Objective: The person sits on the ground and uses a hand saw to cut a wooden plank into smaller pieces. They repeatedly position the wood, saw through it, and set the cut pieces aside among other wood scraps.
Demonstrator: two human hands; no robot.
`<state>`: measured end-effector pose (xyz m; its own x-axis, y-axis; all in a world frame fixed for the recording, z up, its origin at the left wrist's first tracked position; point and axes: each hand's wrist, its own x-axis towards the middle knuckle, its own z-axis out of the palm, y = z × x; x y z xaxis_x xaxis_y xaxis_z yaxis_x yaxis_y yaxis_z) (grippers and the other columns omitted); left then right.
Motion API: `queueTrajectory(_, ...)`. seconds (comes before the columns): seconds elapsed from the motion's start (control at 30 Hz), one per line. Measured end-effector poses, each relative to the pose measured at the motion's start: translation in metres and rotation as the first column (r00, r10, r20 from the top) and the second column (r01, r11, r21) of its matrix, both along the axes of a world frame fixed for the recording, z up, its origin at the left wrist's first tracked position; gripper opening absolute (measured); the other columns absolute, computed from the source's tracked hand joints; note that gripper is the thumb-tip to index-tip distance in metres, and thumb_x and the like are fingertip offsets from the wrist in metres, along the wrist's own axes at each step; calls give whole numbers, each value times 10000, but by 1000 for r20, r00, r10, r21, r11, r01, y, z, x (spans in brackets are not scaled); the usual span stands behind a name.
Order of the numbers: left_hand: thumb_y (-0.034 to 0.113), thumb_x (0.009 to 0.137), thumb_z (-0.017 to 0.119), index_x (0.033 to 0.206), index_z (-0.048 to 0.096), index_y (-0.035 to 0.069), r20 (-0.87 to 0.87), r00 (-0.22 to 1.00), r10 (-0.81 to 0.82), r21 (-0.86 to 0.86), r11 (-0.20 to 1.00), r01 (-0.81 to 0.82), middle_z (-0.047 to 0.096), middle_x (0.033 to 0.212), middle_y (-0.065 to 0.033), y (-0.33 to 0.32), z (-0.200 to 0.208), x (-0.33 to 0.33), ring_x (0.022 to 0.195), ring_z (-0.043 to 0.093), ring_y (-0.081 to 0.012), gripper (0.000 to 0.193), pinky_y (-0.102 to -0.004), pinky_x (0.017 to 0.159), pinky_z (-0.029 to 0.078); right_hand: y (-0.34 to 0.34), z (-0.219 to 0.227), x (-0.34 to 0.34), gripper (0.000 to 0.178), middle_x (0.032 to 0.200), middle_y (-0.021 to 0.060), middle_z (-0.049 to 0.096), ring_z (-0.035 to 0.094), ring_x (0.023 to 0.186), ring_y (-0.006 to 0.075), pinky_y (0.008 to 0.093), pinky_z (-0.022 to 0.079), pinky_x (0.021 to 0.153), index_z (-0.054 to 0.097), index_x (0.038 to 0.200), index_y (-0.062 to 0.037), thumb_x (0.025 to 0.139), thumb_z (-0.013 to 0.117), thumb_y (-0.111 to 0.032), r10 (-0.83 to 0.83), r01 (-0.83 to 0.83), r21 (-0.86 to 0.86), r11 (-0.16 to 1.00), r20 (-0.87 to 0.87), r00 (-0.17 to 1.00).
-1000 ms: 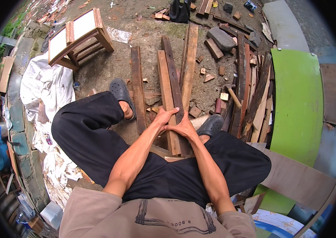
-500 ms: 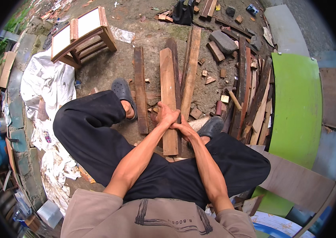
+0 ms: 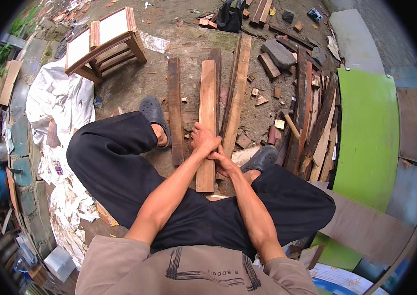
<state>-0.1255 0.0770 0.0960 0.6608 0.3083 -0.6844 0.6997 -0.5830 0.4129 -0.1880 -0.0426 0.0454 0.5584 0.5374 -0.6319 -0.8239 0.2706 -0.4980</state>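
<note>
A long light-brown wooden plank [image 3: 208, 101] lies lengthwise between my legs, its near end close to my lap. My left hand [image 3: 202, 140] is closed over it, fingers along its left edge. On the right edge, lower down, my right hand [image 3: 224, 163] grips the same plank, its thumb side against the left hand. Part of its fingers is hidden. A darker plank [image 3: 216, 56] shows behind the held one. To the right lie long planks [image 3: 238, 83] side by side, and a dark plank [image 3: 174, 108] lies apart to the left.
A small wooden stool frame with white panels [image 3: 112, 28] stands far left, near a white cloth [image 3: 61, 98]. Right of my foot are a hammer [image 3: 291, 124], a grey stone block [image 3: 278, 53], wood offcuts and a heap of strips [image 3: 319, 132] beside a green board [image 3: 366, 137].
The held plank has turned slightly, its near end shifting left and its far end now looking squarer. Less of the dark plank shows beside its near end. Both hands keep their grip.
</note>
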Motion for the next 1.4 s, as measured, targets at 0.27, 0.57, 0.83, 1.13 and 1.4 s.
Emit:
queueTrajectory(0.27, 571, 639, 850, 1462, 210, -80, 69, 989, 129, -44, 991, -127, 454, 1431, -272, 34, -42, 115, 1303, 489, -382, 1230, -466, 1067, 433, 4, 13, 0, 1202, 1491, 243, 304, 354, 1376, 340, 456, 317, 1139, -49, 1547, -23, 699, 779, -223, 26, -36, -178, 983, -59, 998)
queueTrajectory(0.57, 406, 641, 886, 1416, 256, -6, -39, 998, -46, 140, 989, 51, 495, 1384, -232, 14, -57, 155, 1235, 557, -375, 1081, -463, 1022, 483, -4, 5, -4, 1190, 1534, 199, 293, 290, 1424, 336, 491, 245, 1164, 17, 1580, -94, 675, 776, -238, 16, -18, -33, 999, -52, 999)
queueTrajectory(0.83, 333, 689, 848, 1310, 320, -1, 49, 993, -106, 242, 966, 91, 480, 1328, -224, -10, -46, 156, 1191, 578, -387, 881, -460, 960, 521, -11, -23, -14, 1093, 1501, 163, 362, 392, 1368, 302, 452, 314, 1153, 35, 1581, -113, 747, 739, -169, -97, 122, 134, 983, -181, 979)
queueTrajectory(1.13, 298, 688, 842, 1313, 320, -16, 79, 987, -137, 231, 966, 116, 492, 1326, -223, -10, -42, 151, 1170, 593, -386, 872, -468, 960, 515, -6, -12, -13, 985, 1448, 135, 421, 446, 1318, 289, 476, 367, 1115, 165, 1550, -102, 764, 745, -232, -92, 118, 152, 981, -165, 982)
queueTrajectory(1.4, 448, 729, 772, 1316, 325, -23, 108, 972, -207, 221, 959, 180, 512, 1305, -239, -9, -47, 147, 1181, 590, -389, 875, -489, 956, 503, 4, -20, -20, 871, 1376, 154, 455, 490, 1238, 295, 466, 430, 1033, 241, 1508, -100, 808, 691, -357, -159, 167, 40, 985, -151, 976)
